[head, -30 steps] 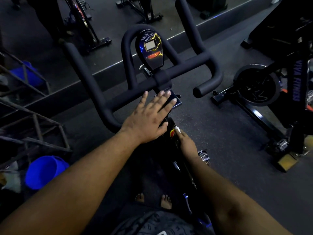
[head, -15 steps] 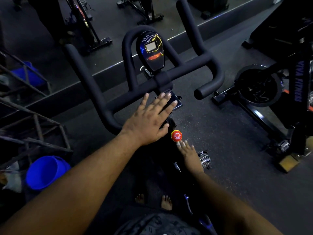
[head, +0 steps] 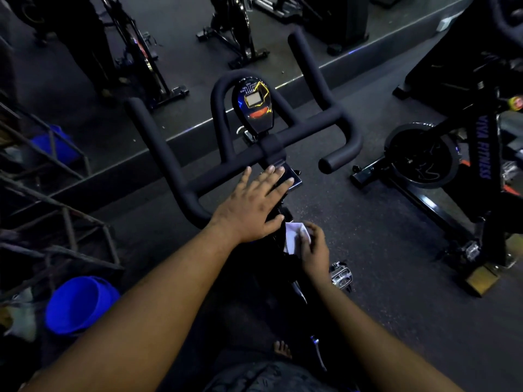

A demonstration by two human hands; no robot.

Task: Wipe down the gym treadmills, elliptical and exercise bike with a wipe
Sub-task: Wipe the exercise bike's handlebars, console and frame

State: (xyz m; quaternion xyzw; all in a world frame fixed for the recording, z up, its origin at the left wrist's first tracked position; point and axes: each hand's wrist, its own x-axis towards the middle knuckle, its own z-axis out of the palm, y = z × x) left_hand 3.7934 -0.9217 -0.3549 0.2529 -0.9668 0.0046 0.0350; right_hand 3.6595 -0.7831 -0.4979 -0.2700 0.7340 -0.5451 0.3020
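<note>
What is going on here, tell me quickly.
A person is wiping down an exercise bike. The left hand lies flat with straight fingers on the small tray behind the handlebar, steadying the bike. The right hand presses a white wipe against the frame just below. The console is untouched right now. A blue bucket sits on the floor to the left.

My left hand [head: 252,210] covers the bike's stem below the handlebar [head: 226,174], so what my palm rests on is hidden. Most of the white wipe [head: 293,239] is tucked under my right hand [head: 314,250], its shape unclear. The frame beneath is lost in darkness. The second bike [head: 481,171] is cut off at the right edge.
</note>
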